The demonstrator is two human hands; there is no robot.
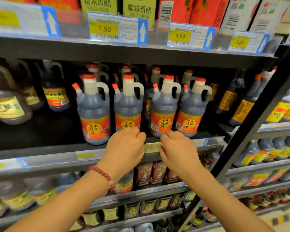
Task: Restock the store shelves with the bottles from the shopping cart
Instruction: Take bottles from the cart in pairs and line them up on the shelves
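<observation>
Dark metal shelf (60,153) carries a front row of four vinegar jugs (162,108), more behind, at mid-height centre. Judging by fill level, they're heavy; plastic looks stiff, smooth, likely slick. Best hold: the loop handle (105,91) near the neck, other palm under the base. Left hand (126,146) and right hand (177,148) hover at the shelf lip, fingers loosely curled, holding nothing.

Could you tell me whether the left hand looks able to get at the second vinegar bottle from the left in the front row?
Probably yes: the left hand is right at the base of that vinegar bottle, with nothing between them.
</observation>
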